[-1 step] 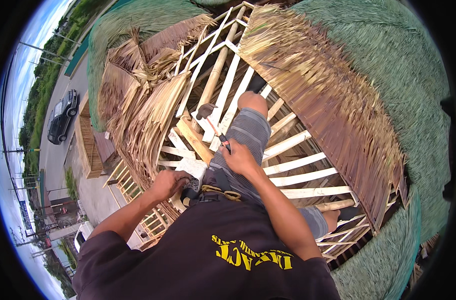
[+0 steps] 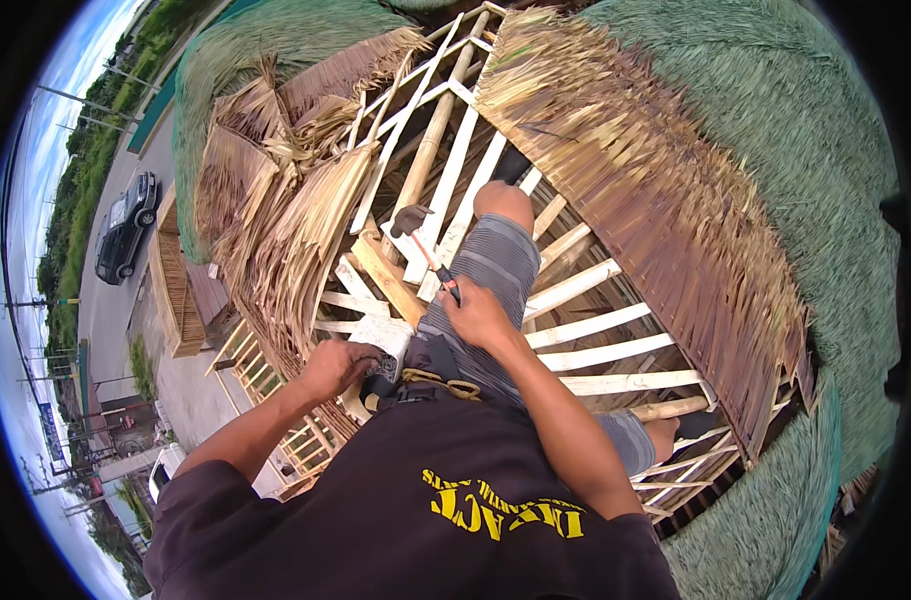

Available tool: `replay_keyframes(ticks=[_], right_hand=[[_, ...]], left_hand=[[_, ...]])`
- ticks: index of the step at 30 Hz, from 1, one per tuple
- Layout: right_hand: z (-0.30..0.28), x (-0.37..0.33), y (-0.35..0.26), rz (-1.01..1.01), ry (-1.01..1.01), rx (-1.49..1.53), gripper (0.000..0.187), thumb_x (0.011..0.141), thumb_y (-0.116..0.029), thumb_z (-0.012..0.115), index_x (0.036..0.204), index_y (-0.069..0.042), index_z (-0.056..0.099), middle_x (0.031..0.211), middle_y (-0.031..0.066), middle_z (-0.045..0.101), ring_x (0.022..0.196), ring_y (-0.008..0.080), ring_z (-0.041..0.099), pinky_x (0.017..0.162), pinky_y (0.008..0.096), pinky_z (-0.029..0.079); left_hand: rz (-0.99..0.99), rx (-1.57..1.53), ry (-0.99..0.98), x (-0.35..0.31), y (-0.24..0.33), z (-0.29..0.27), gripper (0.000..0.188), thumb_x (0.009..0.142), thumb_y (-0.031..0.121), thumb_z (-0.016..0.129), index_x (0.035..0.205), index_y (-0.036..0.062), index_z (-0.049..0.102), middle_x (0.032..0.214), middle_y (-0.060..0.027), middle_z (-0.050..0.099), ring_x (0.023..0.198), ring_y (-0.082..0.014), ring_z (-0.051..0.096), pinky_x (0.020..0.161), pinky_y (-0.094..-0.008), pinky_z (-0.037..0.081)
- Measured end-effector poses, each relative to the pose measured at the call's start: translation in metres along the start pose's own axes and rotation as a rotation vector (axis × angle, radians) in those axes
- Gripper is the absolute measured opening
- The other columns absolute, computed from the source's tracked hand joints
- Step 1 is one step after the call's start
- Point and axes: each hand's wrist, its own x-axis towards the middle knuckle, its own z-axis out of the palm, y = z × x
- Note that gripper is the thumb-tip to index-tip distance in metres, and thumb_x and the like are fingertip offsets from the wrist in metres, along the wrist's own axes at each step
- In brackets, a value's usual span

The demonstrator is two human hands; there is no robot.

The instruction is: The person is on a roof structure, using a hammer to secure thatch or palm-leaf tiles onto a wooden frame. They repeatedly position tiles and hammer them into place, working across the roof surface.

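My right hand [image 2: 479, 315] is closed around the handle of a claw hammer [image 2: 424, 243], resting by my thigh in grey striped shorts. The hammer's dark head points away from me, above pale wooden strips. At my waist on the left hangs a white container [image 2: 386, 335] with small dark bits at its opening. My left hand [image 2: 336, 368] is at that opening with its fingers curled together; the fingertips are partly hidden, and what they hold cannot be made out. A yellowish cord [image 2: 444, 383] is tied at my waist.
I straddle a frame of pale wooden strips [image 2: 591, 335] with gaps between them. Dried-leaf thatch [image 2: 636, 210] covers the right slope; loose, folded thatch [image 2: 296, 200] lies left. Green netting [image 2: 776, 120] borders the roof. Far below on the left, a dark car [image 2: 126, 228] stands on a road.
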Motion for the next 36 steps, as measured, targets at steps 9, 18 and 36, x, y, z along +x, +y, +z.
replay_keyframes(ticks=[9,18,36], right_hand=[[0.001,-0.006,0.003,-0.002,0.087,0.080,0.037,0.098,-0.032,0.064,0.099,0.005,0.059,0.086,0.0290,0.066,0.081,0.0436,0.066,0.073,0.0479,0.049],[-0.045,-0.069,0.006,-0.124,0.657,0.476,0.036,0.092,-0.029,0.074,0.103,0.003,0.061,0.084,0.0196,0.069,0.076,0.0380,0.069,0.070,0.0425,0.052],[-0.200,-0.208,0.327,0.608,1.250,0.755,0.023,0.101,-0.021,0.067,0.091,-0.005,0.055,0.064,-0.0023,0.050,0.049,0.0072,0.046,0.044,0.0267,0.039]], left_hand=[[-0.007,-0.460,0.285,0.010,0.021,-0.006,0.020,0.100,0.024,0.065,0.103,0.0048,0.071,0.097,-0.0065,0.073,0.078,-0.0218,0.070,0.068,-0.0354,0.055],[-0.035,-1.515,0.077,0.143,0.158,0.016,0.015,0.104,0.022,0.064,0.114,0.0123,0.063,0.101,0.0035,0.066,0.085,-0.0052,0.059,0.071,-0.0224,0.046],[0.053,-0.868,-0.544,0.395,0.373,0.269,0.028,0.098,0.011,0.069,0.121,-0.0036,0.066,0.114,-0.0100,0.071,0.096,-0.0168,0.071,0.083,-0.0293,0.057]])
